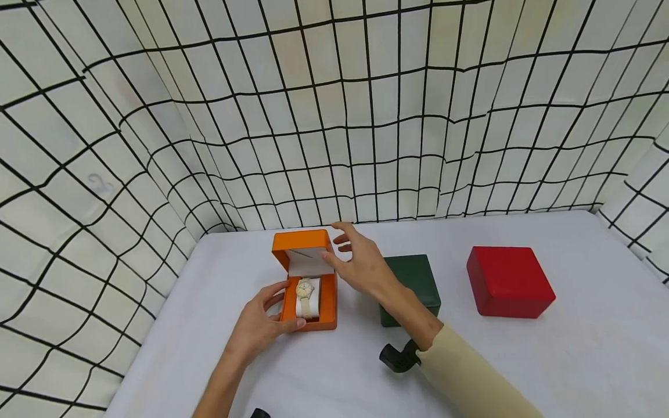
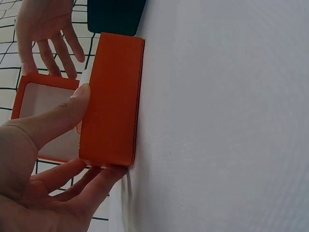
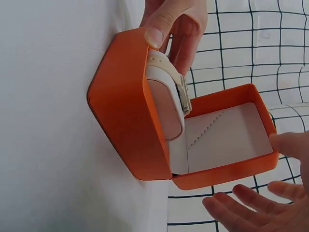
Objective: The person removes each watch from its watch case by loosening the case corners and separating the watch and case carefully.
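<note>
An orange watch box (image 1: 328,302) stands on the white cloth with its lid (image 1: 300,239) raised. Inside, a wristwatch (image 1: 305,289) with a cream strap is wrapped round a white cushion (image 3: 166,106). My left hand (image 1: 257,325) grips the box's base at the left, thumb on the front rim and fingers along the side, as the left wrist view also shows. At the lid's right edge is my right hand (image 1: 366,264), its thumb touching or very near the rim. The right wrist view shows the other fingers (image 3: 251,205) spread and holding nothing.
A dark green box (image 1: 413,278) sits right of the orange one, partly behind my right forearm. Farther right lies a closed red box (image 1: 509,281). Black-lined white cloth walls (image 1: 366,116) enclose the table's back and sides. A black device (image 1: 399,357) is at my right sleeve.
</note>
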`<state>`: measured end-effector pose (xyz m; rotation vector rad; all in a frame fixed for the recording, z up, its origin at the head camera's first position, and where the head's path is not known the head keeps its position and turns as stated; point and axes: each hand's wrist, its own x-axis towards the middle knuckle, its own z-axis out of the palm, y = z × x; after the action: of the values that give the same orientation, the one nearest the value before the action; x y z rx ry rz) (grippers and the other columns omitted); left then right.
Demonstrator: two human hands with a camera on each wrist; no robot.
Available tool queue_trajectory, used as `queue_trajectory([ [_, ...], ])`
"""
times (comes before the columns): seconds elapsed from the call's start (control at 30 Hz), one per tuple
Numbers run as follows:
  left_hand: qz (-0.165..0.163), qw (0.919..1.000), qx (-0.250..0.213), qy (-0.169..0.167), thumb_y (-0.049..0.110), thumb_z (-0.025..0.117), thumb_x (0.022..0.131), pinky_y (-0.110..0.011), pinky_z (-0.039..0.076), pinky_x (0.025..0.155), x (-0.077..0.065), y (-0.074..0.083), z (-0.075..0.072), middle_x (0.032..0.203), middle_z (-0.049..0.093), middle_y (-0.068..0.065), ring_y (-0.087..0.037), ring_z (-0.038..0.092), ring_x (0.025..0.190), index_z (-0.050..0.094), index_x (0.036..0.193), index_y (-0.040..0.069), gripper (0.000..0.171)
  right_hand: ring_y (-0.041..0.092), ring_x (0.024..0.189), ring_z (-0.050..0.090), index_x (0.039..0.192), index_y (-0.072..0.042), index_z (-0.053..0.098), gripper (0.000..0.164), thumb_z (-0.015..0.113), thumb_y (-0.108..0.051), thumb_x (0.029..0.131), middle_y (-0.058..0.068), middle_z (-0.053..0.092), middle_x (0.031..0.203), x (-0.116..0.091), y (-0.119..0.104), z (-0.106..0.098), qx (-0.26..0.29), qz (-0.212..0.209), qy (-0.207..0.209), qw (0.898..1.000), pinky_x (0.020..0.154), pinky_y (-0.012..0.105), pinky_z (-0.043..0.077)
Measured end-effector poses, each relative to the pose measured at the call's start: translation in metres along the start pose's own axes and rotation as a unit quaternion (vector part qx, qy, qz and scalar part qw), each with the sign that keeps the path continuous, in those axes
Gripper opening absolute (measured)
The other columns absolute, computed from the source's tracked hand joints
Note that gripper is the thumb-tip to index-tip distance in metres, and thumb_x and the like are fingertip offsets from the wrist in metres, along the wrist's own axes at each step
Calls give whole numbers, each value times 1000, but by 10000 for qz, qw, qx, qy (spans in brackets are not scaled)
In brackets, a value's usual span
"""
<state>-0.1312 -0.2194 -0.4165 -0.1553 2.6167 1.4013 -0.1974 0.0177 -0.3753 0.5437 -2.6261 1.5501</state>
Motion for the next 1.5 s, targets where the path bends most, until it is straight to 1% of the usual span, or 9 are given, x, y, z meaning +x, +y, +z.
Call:
queue_trajectory([
  [0.13, -15, 10000, -23, 8, 21, 94, 77, -49, 52, 110, 0, 0, 0, 163, 43, -16, -38, 48, 148, 47, 156, 15, 92, 32, 118, 69, 142, -11, 50, 51, 72, -26, 99, 16, 68, 129, -4, -1, 0, -50, -23, 59, 10000, 91, 42, 63],
  [0.27, 18, 10000, -39, -1, 20, 94, 77, -48, 52, 110, 0, 0, 0, 163, 43, -16, -38, 47, 149, 47, 156, 14, 93, 27, 104, 70, 124, -7, 57, 35, 75, -20, 97, 12, 70, 113, -10, -2, 1, -152, -140, 107, 9997, 83, 34, 62],
  [0.4, 72, 9999, -114, -47, 19, 94, 77, -47, 52, 110, 1, -1, 0, 163, 42, -15, -38, 46, 149, 46, 156, 14, 92, 22, 93, 67, 109, -8, 62, 22, 76, -18, 96, 4, 69, 97, -15, -3, 3, -290, -267, 60, 9992, 77, 27, 57],
  [0.57, 105, 9996, -243, -125, 17, 93, 77, -46, 53, 110, 1, -1, -1, 164, 41, -15, -38, 46, 150, 46, 156, 14, 92, 19, 89, 64, 98, -12, 66, 9, 74, -16, 97, 0, 67, 93, -20, -3, 7, -348, -380, -92, 9986, 76, 24, 55],
  [0.83, 206, 9995, -200, -142, 17, 93, 78, -45, 53, 109, 1, -1, -2, 163, 42, -15, -38, 46, 150, 45, 156, 13, 92, 13, 89, 64, 99, -10, 69, 6, 73, -15, 97, 1, 69, 96, -24, -4, 14, -554, -450, -521, 9961, 78, 23, 56],
  [1.1, 240, 9995, -93, -177, 18, 92, 79, -44, 56, 106, 2, -2, -1, 163, 41, -16, -40, 50, 145, 44, 156, 12, 92, 15, 91, 61, 100, -11, 68, 6, 72, -14, 97, 3, 67, 100, -26, -1, 20, -454, -513, -829, 9942, 80, 29, 57],
  [1.27, 281, 9994, -16, -202, 20, 92, 80, -43, 57, 104, 2, -3, -2, 162, 42, -16, -41, 53, 142, 45, 156, 13, 90, 18, 91, 60, 103, -11, 69, 10, 74, -16, 96, 5, 66, 106, -26, 3, 25, -630, -487, -974, 9921, 80, 30, 57],
  [1.37, 327, 9992, -2, -248, 21, 91, 81, -43, 57, 105, 2, -4, -4, 162, 43, -15, -41, 52, 143, 45, 156, 13, 89, 22, 99, 61, 107, -10, 70, 15, 76, -17, 95, 7, 66, 114, -25, 3, 27, -760, -448, -1075, 9903, 90, 35, 59],
  [1.5, 387, 9987, -79, -325, 20, 91, 81, -44, 55, 108, 1, -5, -6, 163, 42, -15, -40, 48, 147, 44, 157, 13, 89, 26, 112, 59, 115, -11, 69, 25, 78, -18, 93, 11, 63, 128, -24, 3, 32, -904, -293, -1225, 9879, 103, 43, 57],
])
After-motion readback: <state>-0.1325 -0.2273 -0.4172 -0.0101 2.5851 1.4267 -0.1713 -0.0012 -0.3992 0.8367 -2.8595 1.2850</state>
